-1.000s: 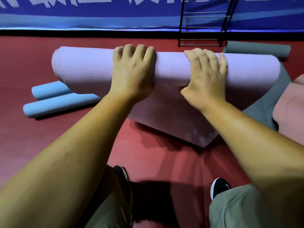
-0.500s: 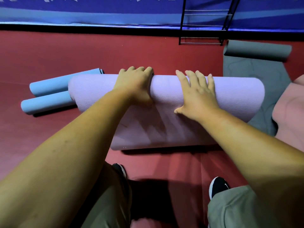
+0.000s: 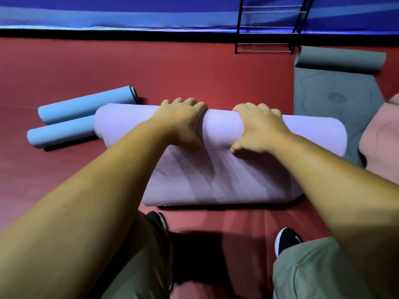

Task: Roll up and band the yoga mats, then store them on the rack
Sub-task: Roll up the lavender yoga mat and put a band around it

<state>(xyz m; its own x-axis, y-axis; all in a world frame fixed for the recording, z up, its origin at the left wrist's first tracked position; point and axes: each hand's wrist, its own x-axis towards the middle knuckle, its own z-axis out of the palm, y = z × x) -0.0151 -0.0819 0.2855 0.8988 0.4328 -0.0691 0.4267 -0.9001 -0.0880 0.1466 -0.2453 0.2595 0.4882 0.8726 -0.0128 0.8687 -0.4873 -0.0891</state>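
Note:
A lilac yoga mat [image 3: 220, 130] lies across the red floor in front of me, rolled into a thick tube with a short flat tail reaching toward my feet. My left hand [image 3: 183, 124] grips the roll left of its middle, fingers curled over the far side. My right hand [image 3: 259, 128] grips it right of the middle the same way. Two rolled light-blue mats [image 3: 64, 126] lie side by side on the floor at the left, the near one touching the lilac roll's left end. A black wire rack [image 3: 267, 26] stands at the far wall.
A grey mat [image 3: 332, 91] lies at the right, part unrolled, its rolled end beside the rack's foot. A pink mat [image 3: 382, 143] lies at the right edge. A blue padded barrier runs along the far wall. My shoes [image 3: 287, 240] stand just behind the lilac mat's tail.
The lilac roll has come toward me and settled flat on the floor. The tail now lies square in front of my feet. My fingers have curled tighter over the roll.

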